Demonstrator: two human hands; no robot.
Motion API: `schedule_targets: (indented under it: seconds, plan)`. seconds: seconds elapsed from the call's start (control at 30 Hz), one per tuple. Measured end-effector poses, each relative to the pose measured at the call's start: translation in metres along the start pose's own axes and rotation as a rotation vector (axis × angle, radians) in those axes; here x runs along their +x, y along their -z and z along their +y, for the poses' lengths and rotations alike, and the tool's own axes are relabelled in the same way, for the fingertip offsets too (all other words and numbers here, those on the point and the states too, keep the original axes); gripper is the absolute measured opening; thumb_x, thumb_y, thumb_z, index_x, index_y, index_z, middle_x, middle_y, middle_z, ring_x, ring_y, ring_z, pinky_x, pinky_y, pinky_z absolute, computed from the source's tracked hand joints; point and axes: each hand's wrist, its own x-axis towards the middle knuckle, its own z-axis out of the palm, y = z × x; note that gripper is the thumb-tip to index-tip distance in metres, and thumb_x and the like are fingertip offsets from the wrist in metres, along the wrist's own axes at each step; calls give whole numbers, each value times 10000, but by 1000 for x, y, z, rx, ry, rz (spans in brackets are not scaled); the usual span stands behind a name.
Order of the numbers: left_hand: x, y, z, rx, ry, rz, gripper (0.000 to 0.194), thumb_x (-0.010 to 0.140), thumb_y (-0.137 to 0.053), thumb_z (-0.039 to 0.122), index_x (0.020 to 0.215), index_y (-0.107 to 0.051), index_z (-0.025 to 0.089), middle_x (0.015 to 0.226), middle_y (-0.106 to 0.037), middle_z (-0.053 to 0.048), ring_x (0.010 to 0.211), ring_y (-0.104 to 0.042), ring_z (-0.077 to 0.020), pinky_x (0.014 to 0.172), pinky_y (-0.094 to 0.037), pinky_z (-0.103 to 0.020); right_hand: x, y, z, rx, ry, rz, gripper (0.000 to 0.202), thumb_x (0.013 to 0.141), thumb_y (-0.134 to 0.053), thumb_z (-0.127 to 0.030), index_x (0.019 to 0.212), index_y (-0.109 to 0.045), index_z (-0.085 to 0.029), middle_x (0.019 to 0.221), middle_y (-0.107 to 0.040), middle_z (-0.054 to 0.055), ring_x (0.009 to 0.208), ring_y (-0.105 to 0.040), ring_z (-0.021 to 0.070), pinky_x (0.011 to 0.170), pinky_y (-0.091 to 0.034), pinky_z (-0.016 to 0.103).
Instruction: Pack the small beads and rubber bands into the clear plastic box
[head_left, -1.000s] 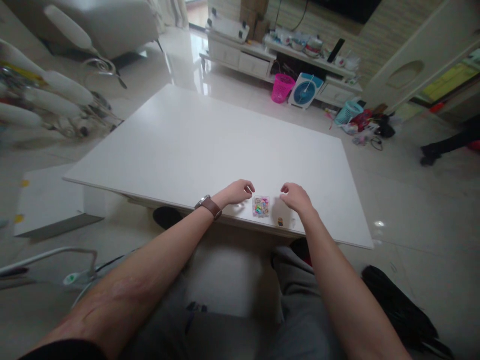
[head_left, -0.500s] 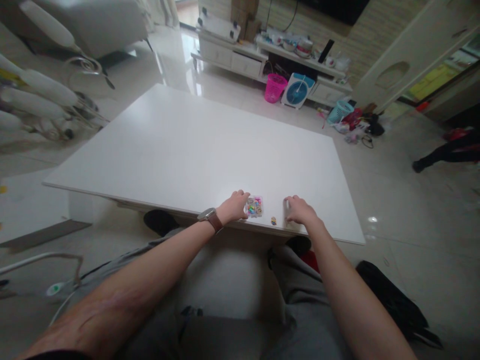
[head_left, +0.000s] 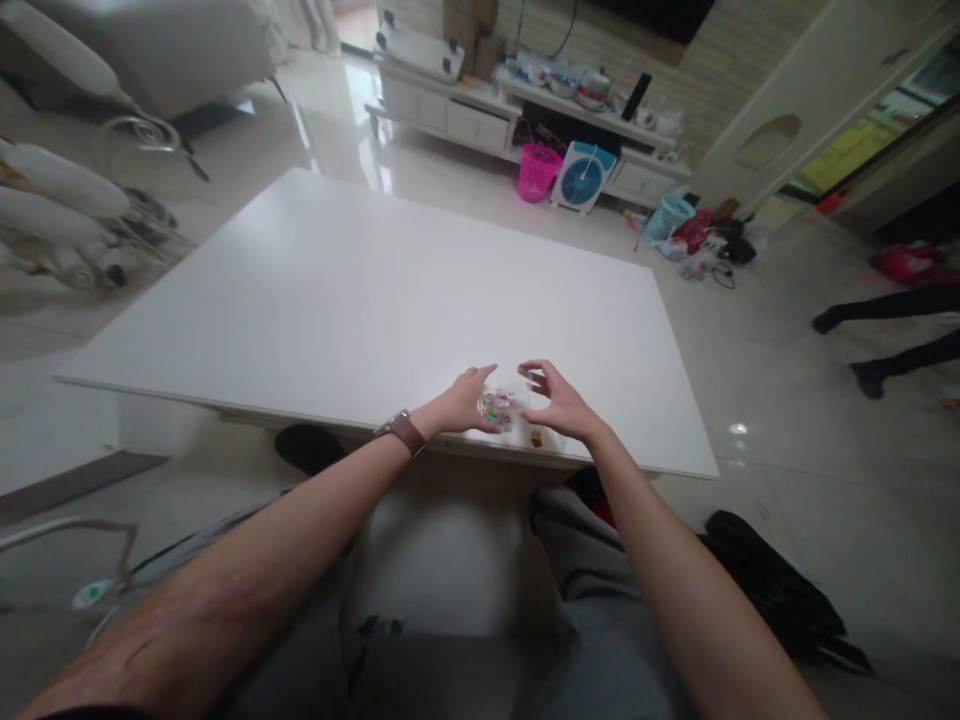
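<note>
A small clear plastic box (head_left: 504,421) with several colourful little pieces in it lies near the front edge of the white table (head_left: 420,290). My left hand (head_left: 466,402) is curved round its left side, thumb at the front and fingers at the back. Between the thumb and fingers of my right hand (head_left: 559,402) is a clear, thin lid (head_left: 517,393), held over the box's right part; its outline is faint. Just right of the box, a small yellow and blue cartoon figure (head_left: 536,438) lies on the table.
Beyond the table stand a pink basket (head_left: 538,172), a blue and white fan (head_left: 584,177) and a low cabinet (head_left: 480,125). A light blue basket (head_left: 667,218) is among floor clutter. At the right, a person's legs (head_left: 892,308) show. A black bag (head_left: 776,590) lies on the floor.
My right hand has moved left with the clear lid, from beyond the cartoon figure to over the box. My left hand stays at the box's left side. The view has shifted slightly.
</note>
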Motion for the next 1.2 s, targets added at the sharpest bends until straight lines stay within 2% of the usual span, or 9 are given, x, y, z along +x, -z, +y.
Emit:
schedule_targets:
  seconds: [0.1,0.17,0.37,0.5,0.8,1.0,1.2]
  plan:
    - [3,10,4,-106,-31,-1,944,659,-853,402,1458,-427,137,1355,-579,-174,1185,-593,-297,1020,-470,-401,2,-6,2,39,14,-44,659,670,-753,-202,1269,-486,-270,1419,-498,88,1375,-481,253,1116,-409,431]
    - [4,13,5,-92,-17,4,812,682,-832,380,1378,-502,122,1239,-643,-152,1107,-625,-283,975,-490,-386,4,-7,6,1,11,-57,687,672,-761,-201,1297,-481,-259,1419,-498,99,1363,-490,259,1110,-417,439]
    - [-4,8,7,197,-42,9,634,653,-835,322,1203,-592,121,1169,-618,-153,1117,-584,-317,964,-481,-397,5,-14,19,-386,27,-133,722,644,-775,-165,1319,-519,-188,1305,-553,122,1211,-558,278,1037,-469,440]
    - [-9,0,10,320,-11,-5,523,706,-807,342,1142,-600,138,1146,-601,-146,1086,-563,-306,928,-486,-389,8,-19,22,-505,5,-165,699,631,-777,-133,1290,-548,-168,1238,-560,106,1112,-576,252,988,-489,398]
    - [-9,-10,15,450,-4,4,419,773,-756,372,1087,-587,152,1159,-589,-142,1026,-567,-279,827,-510,-368,12,-25,25,-553,-28,-162,619,636,-791,-124,1216,-580,-166,1174,-565,92,1052,-582,234,925,-492,360]
    - [-7,-9,15,460,30,-18,472,746,-814,355,1113,-602,146,1164,-593,-143,1043,-566,-281,836,-496,-362,13,-26,24,-611,-65,-166,551,651,-791,-118,1168,-606,-163,1115,-576,79,999,-582,217,906,-475,340]
    - [-5,-7,14,487,8,-34,512,727,-848,432,1092,-620,155,1152,-609,-138,1047,-565,-287,817,-491,-360,17,-25,23,-642,-112,-197,563,617,-901,-216,1117,-646,-172,1112,-607,80,1010,-601,224,892,-466,325]
